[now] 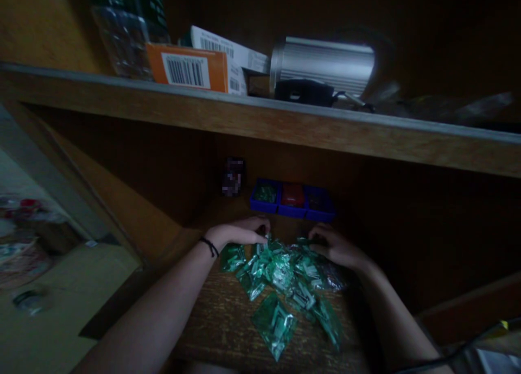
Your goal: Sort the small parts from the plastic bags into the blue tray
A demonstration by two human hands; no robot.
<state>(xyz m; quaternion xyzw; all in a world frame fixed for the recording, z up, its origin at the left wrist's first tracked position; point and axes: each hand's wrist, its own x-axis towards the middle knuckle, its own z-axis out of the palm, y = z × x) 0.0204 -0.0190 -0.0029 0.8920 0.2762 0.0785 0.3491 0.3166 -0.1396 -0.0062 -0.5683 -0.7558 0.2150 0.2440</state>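
A pile of small green plastic packets (280,271) lies on the worn wooden surface (220,314). At the pile's back left is my left hand (248,230), a dark band round its wrist, with thumb and fingers bent together at the edge of a packet. My right hand (331,246) rests at the back right of the pile, fingers curled toward the thumb by another packet. What either hand pinches is too small to make out. Behind the hands stands a blue tray (292,211) of three compartments, with green packets (265,192) at left and something red (293,194) in the middle.
Overhead, a shelf edge (260,116) crosses the view, bearing a bottle (130,32), an orange box (187,69), a silver cylinder (325,64) and a black object (304,92). A blurred dark item (233,176) stands left of the tray. A basket (24,260) is on the floor at left.
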